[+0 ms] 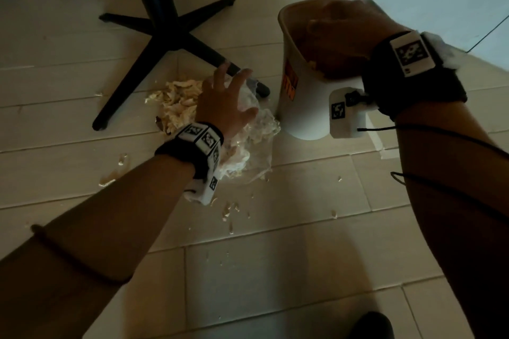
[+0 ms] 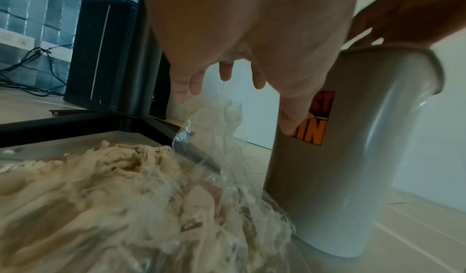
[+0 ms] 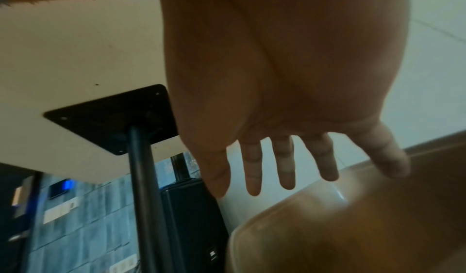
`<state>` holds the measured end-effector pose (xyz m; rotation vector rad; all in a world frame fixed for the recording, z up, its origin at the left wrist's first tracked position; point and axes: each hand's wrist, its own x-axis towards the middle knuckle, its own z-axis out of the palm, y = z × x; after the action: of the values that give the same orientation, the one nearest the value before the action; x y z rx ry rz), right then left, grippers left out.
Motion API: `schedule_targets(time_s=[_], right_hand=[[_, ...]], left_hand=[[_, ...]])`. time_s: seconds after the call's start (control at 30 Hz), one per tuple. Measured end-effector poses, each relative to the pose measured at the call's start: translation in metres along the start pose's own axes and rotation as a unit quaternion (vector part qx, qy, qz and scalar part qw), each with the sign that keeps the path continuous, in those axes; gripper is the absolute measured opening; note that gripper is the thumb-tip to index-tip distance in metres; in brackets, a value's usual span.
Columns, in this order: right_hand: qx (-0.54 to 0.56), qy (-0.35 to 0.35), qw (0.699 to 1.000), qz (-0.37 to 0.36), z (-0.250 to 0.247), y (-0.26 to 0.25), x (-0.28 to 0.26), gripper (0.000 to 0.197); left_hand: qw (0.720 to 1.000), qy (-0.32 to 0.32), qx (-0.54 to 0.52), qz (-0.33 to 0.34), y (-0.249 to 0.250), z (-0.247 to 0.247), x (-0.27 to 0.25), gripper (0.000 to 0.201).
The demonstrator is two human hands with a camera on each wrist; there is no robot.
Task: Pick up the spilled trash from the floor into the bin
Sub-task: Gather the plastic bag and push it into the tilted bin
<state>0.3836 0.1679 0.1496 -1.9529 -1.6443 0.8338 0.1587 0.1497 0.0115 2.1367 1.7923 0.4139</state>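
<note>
A person's two bare hands work over a tiled floor [image 1: 275,270] strewn with spilled trash. At the centre of the head view, the left hand [image 1: 225,102] hovers with fingers spread and relaxed above a heap of pale shredded scraps [image 1: 176,102] and a crumpled clear plastic bag [image 1: 256,132]; it grips nothing. The left wrist view shows the fingers [image 2: 224,72] hanging straight just above the bag [image 2: 221,138], with the scraps [image 2: 88,187] filling the lower left of the frame.

In the upper right of the head view, the right hand [image 1: 341,36] sits over the open mouth of a white bin [image 1: 303,107], which stands upright on the floor just beside the bag. The right wrist view shows this hand [image 3: 277,98] with fingers [image 3: 285,167] straight and apart, empty, above the bin's rim [image 3: 277,201]. An orange label [image 2: 319,116] marks the side of the bin [image 2: 340,177].

Smaller scraps [image 1: 228,212] lie scattered on the tiles toward the lower centre of the head view. A black star-shaped furniture base [image 1: 165,44] spreads across the upper left, one leg reaching the heap. A dark box [image 2: 100,54] and cables [image 2: 32,64] occupy the left of the left wrist view.
</note>
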Motion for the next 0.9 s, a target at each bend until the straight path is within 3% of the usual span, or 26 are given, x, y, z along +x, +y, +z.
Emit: schedule_targets(time_s=[0.07,0.2,0.3,0.37,0.43,0.53,0.7,0.77,0.9], right_hand=[[-0.029,0.026,0.997,-0.06,-0.001,-0.011,-0.01,0.039],[0.055,0.059,0.987,-0.139,0.011,-0.023,-0.036,0.03],[0.107,0.022,0.974,-0.199,0.03,-0.028,-0.048,0.025],[0.152,-0.019,0.966,-0.209,0.048,-0.024,-0.052,0.022],[0.178,-0.055,0.965,-0.184,0.066,-0.017,-0.054,0.023],[0.179,-0.088,0.973,-0.113,0.093,-0.005,-0.055,0.032],[0.229,-0.117,0.966,-0.017,0.122,0.012,-0.051,0.077],[0.248,-0.135,0.959,0.002,0.13,0.016,-0.048,0.09],[0.383,-0.214,0.898,0.022,0.141,0.008,-0.054,0.074]], left_hand=[[0.998,-0.049,0.036,-0.035,0.003,0.007,0.017,0.098],[0.994,-0.057,0.051,-0.079,0.003,0.022,0.032,0.121],[0.993,-0.04,0.031,-0.102,-0.002,0.025,0.03,0.111],[0.995,-0.029,0.017,-0.093,-0.005,0.022,0.026,0.083],[0.998,-0.016,0.004,-0.06,-0.009,0.015,0.022,0.054],[0.999,0.006,-0.028,-0.022,-0.013,-0.001,0.017,0.039],[0.984,0.109,-0.142,-0.021,-0.016,-0.036,0.002,0.006],[0.975,0.123,-0.187,-0.007,-0.018,-0.047,-0.007,0.007],[0.952,0.099,-0.287,0.03,-0.015,-0.056,-0.03,0.011]])
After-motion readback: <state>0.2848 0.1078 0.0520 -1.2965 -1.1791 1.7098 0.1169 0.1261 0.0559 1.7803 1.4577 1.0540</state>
